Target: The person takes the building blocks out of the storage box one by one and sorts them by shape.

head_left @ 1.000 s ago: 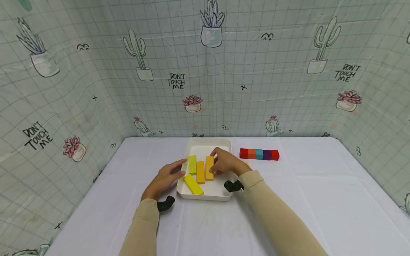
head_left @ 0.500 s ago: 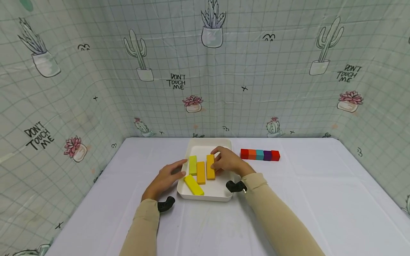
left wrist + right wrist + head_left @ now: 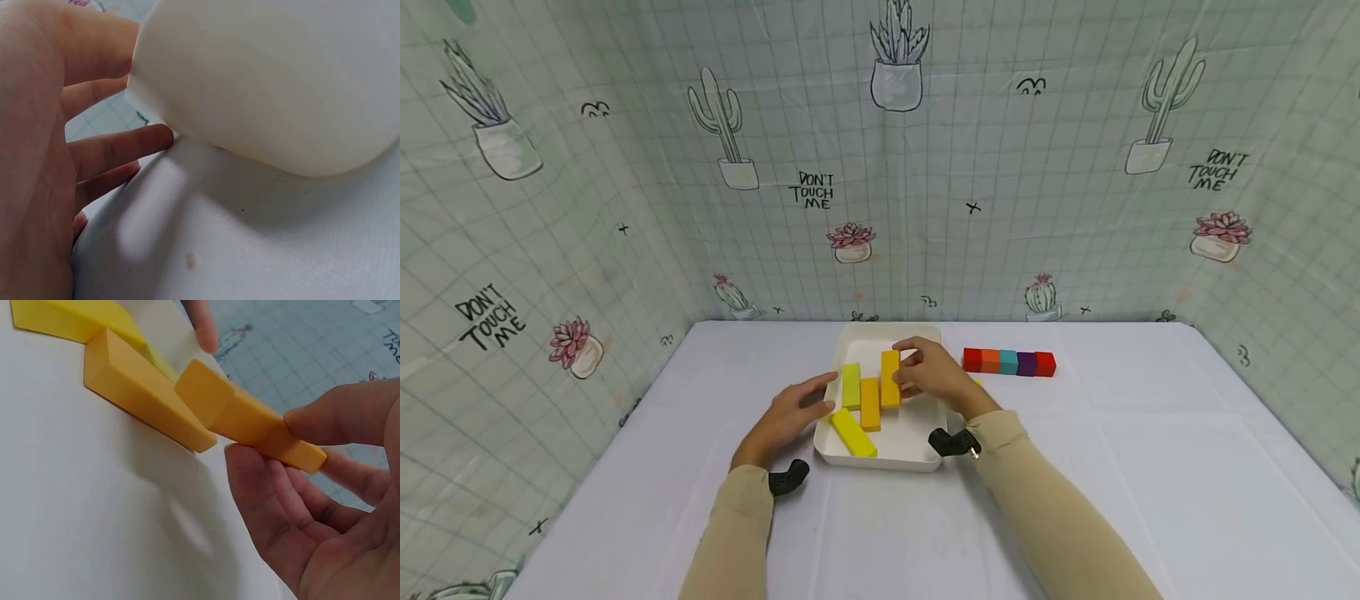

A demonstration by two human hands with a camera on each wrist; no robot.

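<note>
In the head view my right hand pinches an orange-yellow rectangular block between thumb and fingers. The right wrist view shows the held block lifted and tilted above the tray floor, close to a second orange-yellow block. That second block lies in the white tray, with a lime-green block and a slanted yellow block to its left. My left hand rests at the tray's left side, fingers extended. In the left wrist view its fingertips touch the tray's outer wall.
A row of coloured cubes, red, orange, teal, purple and red, stands right of the tray. A small yellow piece peeks out behind my right wrist. The white-covered table meets a patterned cloth wall at the back.
My right hand has raised the orange-yellow block off the tray floor and moved it slightly toward the back. The left hand and the other blocks have stayed put.
</note>
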